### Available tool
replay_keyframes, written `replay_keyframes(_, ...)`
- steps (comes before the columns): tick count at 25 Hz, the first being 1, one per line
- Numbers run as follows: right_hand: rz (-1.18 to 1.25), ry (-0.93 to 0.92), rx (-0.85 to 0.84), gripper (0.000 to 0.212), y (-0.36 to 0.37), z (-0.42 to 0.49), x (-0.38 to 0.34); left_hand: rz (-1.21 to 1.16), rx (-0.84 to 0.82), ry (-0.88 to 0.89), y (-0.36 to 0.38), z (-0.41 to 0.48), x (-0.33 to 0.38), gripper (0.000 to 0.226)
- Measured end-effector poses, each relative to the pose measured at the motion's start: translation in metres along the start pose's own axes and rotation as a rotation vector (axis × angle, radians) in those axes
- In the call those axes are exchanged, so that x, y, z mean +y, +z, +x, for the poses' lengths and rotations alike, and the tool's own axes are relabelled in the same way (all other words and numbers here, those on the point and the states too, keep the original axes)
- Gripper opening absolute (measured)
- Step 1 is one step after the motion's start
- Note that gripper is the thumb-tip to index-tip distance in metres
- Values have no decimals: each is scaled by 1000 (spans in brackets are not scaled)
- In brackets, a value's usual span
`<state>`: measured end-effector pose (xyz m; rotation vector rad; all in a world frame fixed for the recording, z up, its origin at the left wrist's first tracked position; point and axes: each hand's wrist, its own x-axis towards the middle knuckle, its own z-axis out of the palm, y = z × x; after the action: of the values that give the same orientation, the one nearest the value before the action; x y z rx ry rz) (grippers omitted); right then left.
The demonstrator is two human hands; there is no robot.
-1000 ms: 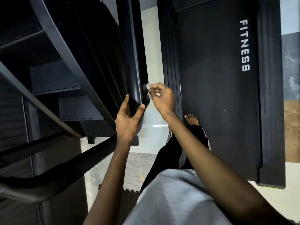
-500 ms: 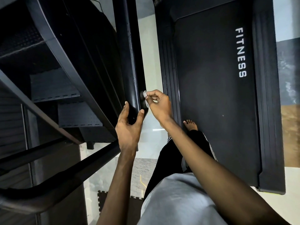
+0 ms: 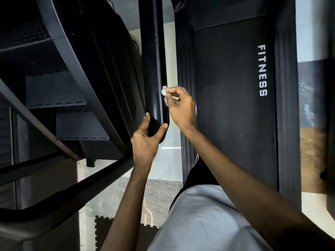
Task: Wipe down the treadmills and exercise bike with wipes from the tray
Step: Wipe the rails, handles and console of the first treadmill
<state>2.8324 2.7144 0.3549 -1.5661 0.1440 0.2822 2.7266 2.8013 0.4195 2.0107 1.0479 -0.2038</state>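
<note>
A black handrail (image 3: 153, 60) of the left machine runs up the middle of the head view. My left hand (image 3: 146, 142) grips the handrail's near end, thumb on one side and fingers on the other. My right hand (image 3: 178, 105) pinches a small crumpled white wipe (image 3: 164, 91) and presses it against the rail's right side, a little above my left hand. To the right lies a treadmill with a black belt (image 3: 233, 98) marked FITNESS. The tray is not in view.
Black steps and frame bars (image 3: 63, 98) of the left machine fill the left side. A pale floor strip (image 3: 170, 147) separates the two machines. Dark foam mats (image 3: 108, 230) lie on the floor near my legs.
My right hand has slid the wipe a little farther up the rail. My left hand stays gripping the rail's end. The camera has shifted slightly.
</note>
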Motion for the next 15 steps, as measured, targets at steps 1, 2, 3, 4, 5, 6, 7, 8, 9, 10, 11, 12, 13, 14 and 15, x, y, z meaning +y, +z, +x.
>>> replay_keyframes(1, -44, -64, -17, 13, -1, -3, -5, 0, 2, 3, 0, 0, 0, 80)
replay_keyframes(2, -97, -129, -34, 14, -2, -10, -9, 7, 5, 7, 0, 0, 1, 79)
replay_keyframes(3, -156, -186, -48, 16, -4, -18, -10, 14, 4, 14, 0, 0, 0, 79)
replay_keyframes(4, -218, -245, -63, 17, -6, -24, -10, 13, -2, 23, 0, -1, -1, 79)
replay_keyframes(5, -266, -311, -77, 18, -9, -25, -9, 9, -9, 32, 0, -1, -2, 80)
replay_keyframes(6, -312, -373, -88, 19, -10, -20, -10, 5, -14, 38, 0, -1, -4, 81)
replay_keyframes(7, -334, -410, -100, 19, -10, -11, -11, 7, -15, 38, 0, 0, -3, 82)
replay_keyframes(8, -343, -399, -107, 18, -9, 1, -14, 14, -16, 34, 0, 2, -2, 82)
replay_keyframes(9, -324, -346, -104, 18, -7, 9, -18, 27, -19, 22, 0, 3, 1, 81)
replay_keyframes(10, -299, -287, -87, 17, -6, 10, -21, 44, -25, 1, 0, 4, 5, 81)
replay_keyframes(11, -267, -236, -59, 17, -6, 6, -20, 61, -37, -26, 0, 4, 11, 80)
replay_keyframes(12, -242, -202, -40, 16, -5, -1, -17, 69, -47, -50, 1, 7, 17, 81)
replay_keyframes(13, -205, -165, -44, 15, -3, -7, -15, 60, -44, -75, 2, 10, 21, 81)
replay_keyframes(14, -156, -105, -45, 15, -2, -8, -13, 41, -31, -101, 2, 13, 22, 81)
replay_keyframes(15, -93, -20, -29, 15, 0, 0, -11, 30, -19, -121, 3, 14, 23, 80)
